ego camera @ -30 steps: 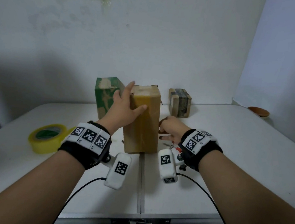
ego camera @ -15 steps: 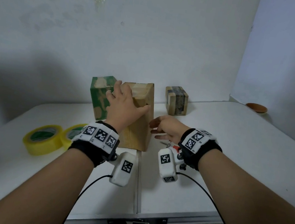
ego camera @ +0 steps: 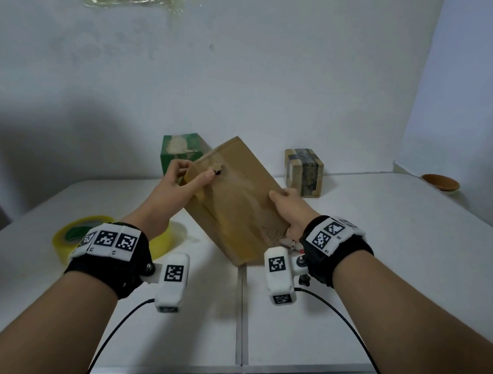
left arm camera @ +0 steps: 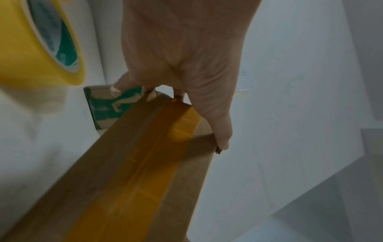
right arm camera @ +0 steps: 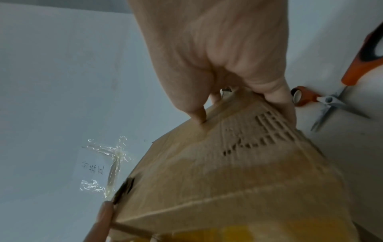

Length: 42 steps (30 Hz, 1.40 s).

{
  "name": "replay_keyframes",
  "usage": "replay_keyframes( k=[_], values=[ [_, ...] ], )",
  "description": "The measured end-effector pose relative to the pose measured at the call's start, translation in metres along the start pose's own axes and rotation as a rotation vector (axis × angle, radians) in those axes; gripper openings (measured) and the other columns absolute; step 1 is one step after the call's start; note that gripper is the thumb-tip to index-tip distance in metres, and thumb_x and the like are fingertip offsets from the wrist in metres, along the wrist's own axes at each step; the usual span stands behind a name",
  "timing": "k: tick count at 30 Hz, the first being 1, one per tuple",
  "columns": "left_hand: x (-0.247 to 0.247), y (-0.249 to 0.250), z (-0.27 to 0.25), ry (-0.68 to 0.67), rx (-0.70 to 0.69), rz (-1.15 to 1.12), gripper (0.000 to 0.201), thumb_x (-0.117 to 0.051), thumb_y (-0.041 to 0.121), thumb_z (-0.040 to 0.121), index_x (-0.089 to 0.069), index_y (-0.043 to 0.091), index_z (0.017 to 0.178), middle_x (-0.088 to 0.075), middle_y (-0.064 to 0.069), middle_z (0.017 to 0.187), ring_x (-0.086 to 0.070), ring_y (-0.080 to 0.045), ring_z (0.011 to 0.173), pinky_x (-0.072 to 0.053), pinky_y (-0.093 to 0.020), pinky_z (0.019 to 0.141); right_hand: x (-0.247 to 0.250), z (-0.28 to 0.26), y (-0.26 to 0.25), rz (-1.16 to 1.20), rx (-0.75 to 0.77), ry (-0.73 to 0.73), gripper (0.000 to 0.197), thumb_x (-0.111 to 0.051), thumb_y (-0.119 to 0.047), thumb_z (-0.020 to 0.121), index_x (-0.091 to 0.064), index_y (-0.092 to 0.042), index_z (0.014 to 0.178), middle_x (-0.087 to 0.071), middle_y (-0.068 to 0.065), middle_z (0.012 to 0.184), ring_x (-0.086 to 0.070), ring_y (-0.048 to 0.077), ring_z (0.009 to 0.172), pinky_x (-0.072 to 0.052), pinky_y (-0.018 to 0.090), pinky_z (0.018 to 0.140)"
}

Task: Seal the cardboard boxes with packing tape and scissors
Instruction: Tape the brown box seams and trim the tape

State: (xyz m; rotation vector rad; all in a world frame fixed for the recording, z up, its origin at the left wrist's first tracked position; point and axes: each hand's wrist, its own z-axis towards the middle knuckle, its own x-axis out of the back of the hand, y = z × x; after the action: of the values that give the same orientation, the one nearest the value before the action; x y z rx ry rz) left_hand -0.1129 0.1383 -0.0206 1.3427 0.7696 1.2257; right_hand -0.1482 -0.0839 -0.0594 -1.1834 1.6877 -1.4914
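Tilted now where it was seen standing upright half a second ago, the brown cardboard box (ego camera: 237, 198) has been tipped toward the right and lifted, so that only its lower corner is near the white desk (ego camera: 414, 267); whether that corner touches cannot be told.

Largest to smallest, the risks are judged as follows. The desk is smooth and hard, so a corner resting on it could skid if the box is pivoted there. The box is a tall corrugated block, its paper skin worn through to the fluting on one face and a yellow tape strip (left arm camera: 149, 172) already laid along a seam; the weakened wall could be crushed by pressure from a thumb. The green patterned box (ego camera: 181, 151) stands just behind and could be knocked over as the turn is completed. The yellow tape roll (ego camera: 80, 235), glossy and round, lies beside the left wrist and could be nudged into rolling. The orange-handled scissors (right arm camera: 331, 99) lie open-bladed just beside the right hand (ego camera: 288, 210) and could be struck or swept off.

The box's upper end is gripped by the left hand (ego camera: 177, 191), thumb on the broad face and fingers curled behind; its right edge is clasped by the right hand.
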Motion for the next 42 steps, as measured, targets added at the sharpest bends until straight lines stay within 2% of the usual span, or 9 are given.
replay_keyframes(
  k=[9,13,16,19,25,30,36,39,42],
  values=[
    [0.001,-0.012,-0.015,-0.214,0.19,0.348,0.092,-0.059,0.075,0.072,-0.015,0.04,0.144,-0.045,-0.003,0.141,-0.063,-0.024,0.103,-0.054,-0.039,0.076,0.021,0.007,-0.012,-0.248,0.314,0.15,0.061,-0.062,-0.034,0.093,-0.04,-0.012,0.145,-0.046,0.005,0.146,-0.045,0.023,0.132,-0.037,0.035,0.109],
    [0.006,-0.001,-0.02,-0.525,0.385,0.533,0.082,-0.039,0.081,0.078,-0.041,0.022,0.135,-0.06,-0.004,0.126,-0.071,-0.02,0.096,-0.051,-0.044,0.095,0.028,0.015,-0.003,-0.35,0.335,0.064,0.059,-0.062,-0.021,0.093,-0.037,-0.012,0.146,-0.049,0.003,0.146,-0.049,0.021,0.129,-0.041,0.034,0.107],
    [0.01,0.005,0.0,-0.258,0.256,0.691,0.073,-0.03,0.072,0.089,-0.063,0.01,0.107,-0.071,-0.006,0.1,-0.072,-0.021,0.083,-0.058,-0.038,0.082,0.026,0.018,-0.001,-0.442,0.339,0.118,0.062,-0.063,-0.028,0.093,-0.034,-0.012,0.145,-0.044,0.009,0.146,-0.044,0.026,0.132,-0.038,0.034,0.104],
    [0.014,0.003,0.025,0.068,0.029,0.747,0.051,-0.044,0.051,0.097,-0.058,0.007,0.119,-0.066,-0.009,0.112,-0.063,-0.026,0.097,-0.052,-0.039,0.088,0.026,0.017,-0.005,-0.602,0.296,0.162,0.061,-0.059,-0.038,0.093,-0.035,-0.011,0.143,-0.041,0.014,0.144,-0.043,0.032,0.131,-0.039,0.039,0.105],
    [-0.004,-0.023,0.038,-0.176,0.182,0.719,0.05,-0.049,0.039,0.098,-0.038,0.023,0.144,-0.053,-0.01,0.129,-0.055,-0.029,0.112,-0.05,-0.043,0.093,0.037,0.009,-0.015,-0.939,0.126,0.07,0.06,-0.044,-0.045,0.098,-0.032,-0.01,0.145,-0.047,0.019,0.136,-0.055,0.034,0.114,-0.048,0.039,0.094],
    [-0.002,-0.036,0.03,-0.074,0.102,0.541,0.04,-0.047,0.033,0.1,-0.047,0.015,0.135,-0.061,-0.004,0.104,-0.056,-0.015,0.078,-0.048,-0.024,0.067,0.029,0.012,-0.019,-0.721,0.236,0.03,0.031,-0.046,-0.036,0.099,-0.05,-0.011,0.081,-0.047,0.005,0.068,-0.048,0.023,0.063,-0.044,0.033,0.067],
    [-0.004,-0.031,0.03,-0.156,0.115,0.58,0.043,-0.039,0.027,0.104,-0.037,0.011,0.144,-0.053,0.004,0.106,-0.049,-0.006,0.074,-0.045,-0.016,0.055,0.033,-0.01,-0.023,-0.966,0.031,-0.015,0.062,-0.034,-0.049,0.101,-0.038,-0.002,0.142,-0.059,0.013,0.102,-0.058,0.026,0.083,-0.046,0.031,0.073],
    [-0.004,-0.027,0.03,-0.156,0.139,0.635,0.034,-0.04,0.027,0.103,-0.047,0.013,0.133,-0.059,-0.007,0.099,-0.057,-0.017,0.077,-0.048,-0.025,0.055,0.033,-0.021,-0.02,-0.796,-0.115,-0.148,0.055,-0.029,-0.052,0.102,-0.039,-0.009,0.135,-0.057,0.013,0.102,-0.066,0.027,0.085,-0.05,0.031,0.076],
    [0.003,-0.026,0.026,-0.135,0.156,0.714,0.038,-0.044,0.033,0.1,-0.046,0.014,0.133,-0.051,-0.016,0.126,-0.056,-0.031,0.101,-0.053,-0.043,0.088,0.03,-0.02,-0.027,-0.576,-0.025,-0.117,0.041,-0.043,-0.04,0.101,-0.039,-0.006,0.123,-0.058,0.012,0.103,-0.071,0.033,0.097,-0.057,0.042,0.083]
  ],
)
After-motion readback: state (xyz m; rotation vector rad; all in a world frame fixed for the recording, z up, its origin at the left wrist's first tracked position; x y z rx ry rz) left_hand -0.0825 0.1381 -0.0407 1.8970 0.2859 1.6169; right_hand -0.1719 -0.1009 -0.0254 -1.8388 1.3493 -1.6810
